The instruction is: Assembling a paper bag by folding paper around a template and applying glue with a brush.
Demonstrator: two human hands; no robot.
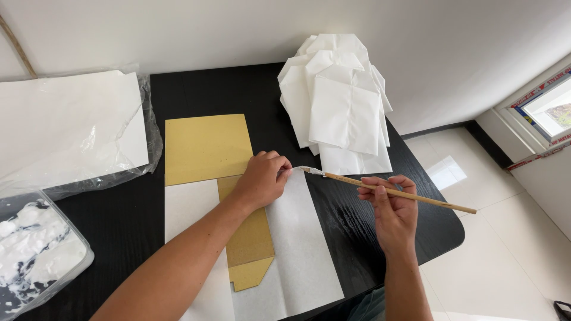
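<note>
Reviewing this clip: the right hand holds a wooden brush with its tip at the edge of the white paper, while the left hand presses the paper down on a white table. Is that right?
Not quite: the head view shows the table is black, not white. The rest stands: the right hand holds the wooden brush, and the left hand presses the white paper.

a black wood-grain table meets white walls; glossy white floor tiles, bright window.

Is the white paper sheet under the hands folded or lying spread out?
Partly folded. The white paper sheet has a flap turned over the gold cardboard, and the left hand presses its top corner down.
</note>
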